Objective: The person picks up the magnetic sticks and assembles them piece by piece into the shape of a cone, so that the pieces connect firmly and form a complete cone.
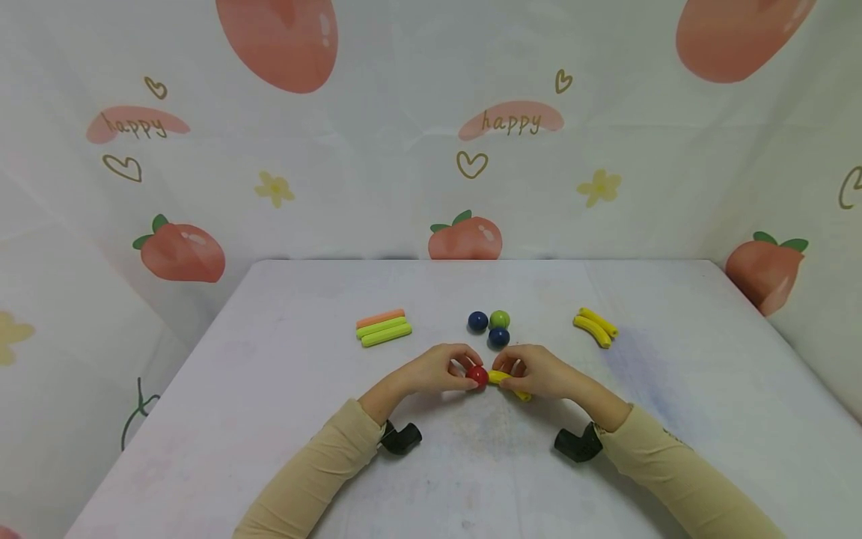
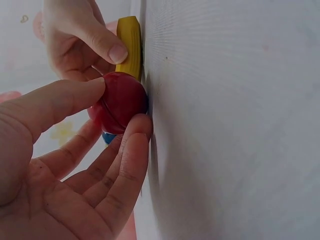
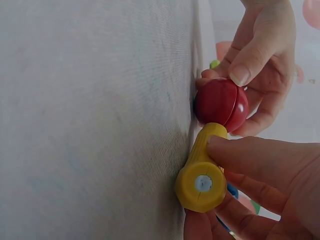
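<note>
My left hand [image 1: 447,368] pinches a glossy red ball [image 2: 119,102] between thumb and fingertips, low over the white table. A seam line runs around the ball. Facing it, my right hand [image 1: 539,372] holds a yellow ribbed, slightly curved stick [image 3: 204,170] between thumb and fingers. The right wrist view shows a pale round spot in the stick's near end. The stick's other end meets the ball's side in both wrist views. Just behind the hands sit two dark blue balls [image 1: 499,337] and a green ball [image 1: 500,320], grouped close together.
On the left of the white table [image 1: 269,419] lie two lime sticks [image 1: 387,335] and an orange stick [image 1: 380,318], side by side. Two yellow curved sticks [image 1: 592,332] lie at the right. A peach-printed cloth [image 1: 377,150] hangs behind. Black wrist devices [image 1: 578,443] hang below the sleeves.
</note>
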`<state>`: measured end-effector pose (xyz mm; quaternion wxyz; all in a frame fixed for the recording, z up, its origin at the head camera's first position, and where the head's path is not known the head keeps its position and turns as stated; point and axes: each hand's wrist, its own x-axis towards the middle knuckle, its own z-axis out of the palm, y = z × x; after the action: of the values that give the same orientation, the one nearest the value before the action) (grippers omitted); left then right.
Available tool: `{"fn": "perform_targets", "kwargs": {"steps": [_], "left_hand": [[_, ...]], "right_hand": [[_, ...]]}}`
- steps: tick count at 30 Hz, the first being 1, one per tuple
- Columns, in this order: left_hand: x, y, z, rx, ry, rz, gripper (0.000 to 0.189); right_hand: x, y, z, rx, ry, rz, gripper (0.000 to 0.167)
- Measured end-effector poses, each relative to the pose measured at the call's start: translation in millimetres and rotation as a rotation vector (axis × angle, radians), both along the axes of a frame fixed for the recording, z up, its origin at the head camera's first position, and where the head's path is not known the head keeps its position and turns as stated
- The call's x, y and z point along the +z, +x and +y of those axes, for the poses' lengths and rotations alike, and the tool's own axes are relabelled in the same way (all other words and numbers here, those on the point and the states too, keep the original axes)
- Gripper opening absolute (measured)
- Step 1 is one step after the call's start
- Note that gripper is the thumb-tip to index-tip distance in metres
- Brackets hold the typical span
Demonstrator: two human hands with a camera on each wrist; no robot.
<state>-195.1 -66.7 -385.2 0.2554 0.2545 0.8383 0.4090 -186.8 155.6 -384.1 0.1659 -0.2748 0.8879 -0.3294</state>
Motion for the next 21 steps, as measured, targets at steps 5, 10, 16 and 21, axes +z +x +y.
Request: {"fn": "perform_targets", "kwargs": {"steps": [5,10,16,21], "left_hand": [[0.4,0.3,0.1,-0.01,-0.003,0.006,0.03],[-0.3,0.1,0.3,-0.015,0.004,0.026,0.03],[0.5,0.6,3.5,-0.007,0.014,0.07,0.028],[-1.1,-0.2,6.7,0.006,0.033,0.079,0.03]], "right_hand": [[-0.1,-0.2,0.2,0.001,0.003,0.005,0.017],[-0.3,1.2,-0.7,0.01,-0.007,-0.007,0.017],[-1.9,3.5,-2.5,0.019,-0.032,-0.011,0.022],[-3.3,5.0,-4.0,0.008,-0.055,-0.039,0.028]]}}
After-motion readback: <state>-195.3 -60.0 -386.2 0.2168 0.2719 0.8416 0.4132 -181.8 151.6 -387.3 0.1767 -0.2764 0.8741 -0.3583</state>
